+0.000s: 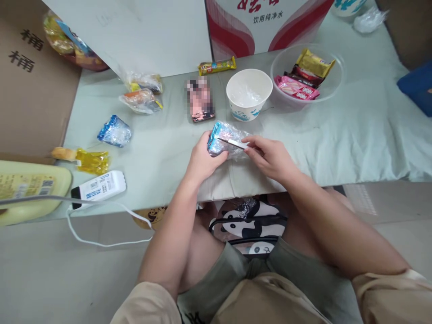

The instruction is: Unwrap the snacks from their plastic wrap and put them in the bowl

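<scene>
Blue-and-clear plastic packet, over the pale-green tablecloth near its front edge! Left hand pinching the blue end; right hand pinching a white-handled blade, tip at the packet. Paper cup just beyond, clear bowl beside it, cloth stretching wide to the right. Behind, the white-and-red carton reads 饮用纯净水; far left, a brown carton shows 桶 2 times.

Table: pale green cloth, wrinkled toward the right
Back: yellow-wrapped snack bar, red-and-white drinking-water carton
Middle: paper cup
Right: clear plastic bowl
Left: blue-and-white wrapper, yellow wrapper, white black-ended device
</scene>
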Demonstrator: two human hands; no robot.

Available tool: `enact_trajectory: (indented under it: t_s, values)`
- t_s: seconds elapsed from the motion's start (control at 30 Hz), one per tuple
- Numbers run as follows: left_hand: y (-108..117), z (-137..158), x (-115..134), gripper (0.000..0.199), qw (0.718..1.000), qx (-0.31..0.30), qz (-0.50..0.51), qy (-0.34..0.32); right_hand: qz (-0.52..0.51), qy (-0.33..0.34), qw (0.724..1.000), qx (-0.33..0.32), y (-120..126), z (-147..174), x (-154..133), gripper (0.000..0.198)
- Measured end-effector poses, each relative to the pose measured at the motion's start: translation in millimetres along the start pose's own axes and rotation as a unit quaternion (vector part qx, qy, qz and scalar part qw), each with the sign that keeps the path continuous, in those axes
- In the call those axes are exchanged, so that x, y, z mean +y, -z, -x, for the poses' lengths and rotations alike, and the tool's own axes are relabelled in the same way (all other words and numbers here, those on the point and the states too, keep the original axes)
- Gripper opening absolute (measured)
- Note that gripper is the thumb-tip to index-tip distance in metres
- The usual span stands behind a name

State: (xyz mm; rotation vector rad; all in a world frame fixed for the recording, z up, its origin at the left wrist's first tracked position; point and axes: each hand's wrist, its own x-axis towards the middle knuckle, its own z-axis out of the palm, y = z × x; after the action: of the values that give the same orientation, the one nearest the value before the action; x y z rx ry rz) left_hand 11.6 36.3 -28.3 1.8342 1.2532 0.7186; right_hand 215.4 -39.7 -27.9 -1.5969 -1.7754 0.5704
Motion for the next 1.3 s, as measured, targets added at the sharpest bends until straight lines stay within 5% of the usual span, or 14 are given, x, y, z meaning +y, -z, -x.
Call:
enact_trajectory:
  t_s: [0.3, 0.53, 0.63, 0.73, 0.8, 0.9, 0.97, 1.07, 1.17, 1.3]
  values:
    - [5.5, -7.2, -10.3, 0.031, 0.987, 0.064, 0.124, 0.08, 0.131, -0.071, 0.988, -0.027, 16.3, 8.1, 17.2, 0.023]
    - [19.3, -7.9, -20.8, 0.063, 0.982, 0.179, 0.038, 0.04, 0.182, -0.141, 0.968, 0.103, 39.0, 15.9, 40.8, 0.024]
    - [16.0, -7.1, -19.3, 0.051, 0.992, 0.123, 0.009, 0.01, 0.219, -0.156, 0.955, 0.122, 40.1, 13.7, 42.3, 0.028]
    - [3.7, -5.9, -13.5, 0.024, 0.994, 0.074, 0.076, 0.012, 0.181, -0.085, 0.976, 0.088, 31.6, 11.5, 34.6, 0.033]
    - [-5.7, -5.2, -7.1, 0.016, 0.977, 0.067, 0.196, 0.042, 0.111, -0.017, 0.993, 0.027, 22.8, 10.3, 26.5, 0.04]
    - [-14.4, -5.3, 2.2, 0.023, 0.916, 0.047, 0.379, 0.123, 0.022, 0.042, 0.998, -0.047, 11.2, 8.5, 16.3, 0.052]
    - [-14.4, -6.4, 4.4, 0.023, 0.881, 0.051, 0.436, 0.176, -0.011, 0.056, 0.996, -0.062, 7.3, 7.4, 13.1, 0.041]
    - [-7.8, -8.9, 0.2, 0.019, 0.865, 0.083, 0.443, 0.22, -0.031, 0.048, 0.996, -0.067, 7.6, 6.5, 12.7, 0.016]
    - [2.0, -10.9, -7.9, 0.02, 0.876, 0.107, 0.417, 0.219, -0.03, 0.015, 0.999, -0.028, 12.2, 6.2, 14.4, 0.02]
    - [14.9, -12.6, -14.4, 0.033, 0.88, 0.172, 0.391, 0.207, -0.018, -0.018, 0.995, 0.101, 19.9, 4.6, 20.9, 0.033]
